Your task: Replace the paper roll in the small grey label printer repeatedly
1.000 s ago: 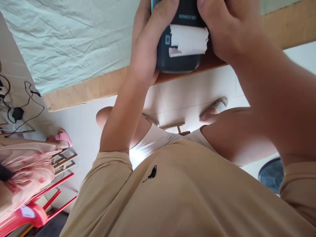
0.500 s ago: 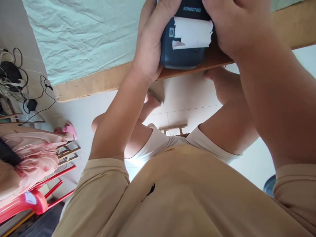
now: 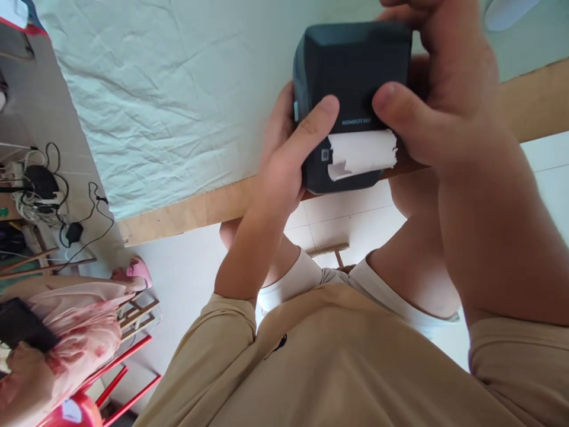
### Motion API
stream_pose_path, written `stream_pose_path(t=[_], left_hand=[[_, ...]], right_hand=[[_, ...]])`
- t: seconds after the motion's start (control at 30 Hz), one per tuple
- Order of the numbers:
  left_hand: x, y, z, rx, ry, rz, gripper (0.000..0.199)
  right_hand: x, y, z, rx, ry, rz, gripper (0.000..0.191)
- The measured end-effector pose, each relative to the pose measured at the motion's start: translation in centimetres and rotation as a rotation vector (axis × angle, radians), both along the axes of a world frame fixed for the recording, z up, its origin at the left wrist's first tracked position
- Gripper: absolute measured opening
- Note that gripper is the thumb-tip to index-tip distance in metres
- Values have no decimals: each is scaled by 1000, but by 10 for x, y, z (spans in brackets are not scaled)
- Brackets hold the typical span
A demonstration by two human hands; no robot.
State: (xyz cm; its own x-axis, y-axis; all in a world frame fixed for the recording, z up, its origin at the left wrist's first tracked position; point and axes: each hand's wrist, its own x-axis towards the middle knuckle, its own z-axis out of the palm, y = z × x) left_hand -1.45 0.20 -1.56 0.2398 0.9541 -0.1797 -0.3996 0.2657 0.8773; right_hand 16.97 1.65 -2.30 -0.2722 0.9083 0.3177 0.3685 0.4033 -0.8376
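Tan shirt (image 3: 347,362): short-sleeved, small black emblem on the chest, worn by the person whose two hands are at work.
Left hand (image 3: 288,157): clamped on the black device at its left side; thumb laid over the upper face, fingers around the flank.
Right hand (image 3: 453,101): clamped on the same device at its right; thumb tip against the upper face, fingers curled behind the far right corner.
Black device (image 3: 355,65): boxy, rounded edges, lettered NIIMBOT with a smaller mark too blurred to read; held over the bench's near edge; contact with the bench cannot be told.
White paper (image 3: 363,154): one strip, ragged ends, lying across the device below the lettering.
Bench (image 3: 186,216): bare wooden near edge; pale green creased cloth (image 3: 155,107) behind it.
White item (image 3: 509,12): rounded end, on the cloth beyond the right hand, cut off by the frame.
Co-worker: person in a pink garment (image 3: 93,332), off the bench's near left corner, dark flat object (image 3: 29,326) at one hand.
Cables (image 3: 73,231): black and white, tangled, left of that corner.
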Motion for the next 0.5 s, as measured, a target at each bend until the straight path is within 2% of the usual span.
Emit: stream_pose_path(t=[0.17,0.37,0.5], left_hand=[[-5,4,-1,-75,55,-33,47],[7,-7,18,-108,51,93,24],[4,-5,14,-152,-74,109,28]], right_hand=[[0,-1,-3,-46,54,-18,62],[3,-3,-8,-83,16,-23,67],[6,-3,-8,-89,-30,-36,76]])
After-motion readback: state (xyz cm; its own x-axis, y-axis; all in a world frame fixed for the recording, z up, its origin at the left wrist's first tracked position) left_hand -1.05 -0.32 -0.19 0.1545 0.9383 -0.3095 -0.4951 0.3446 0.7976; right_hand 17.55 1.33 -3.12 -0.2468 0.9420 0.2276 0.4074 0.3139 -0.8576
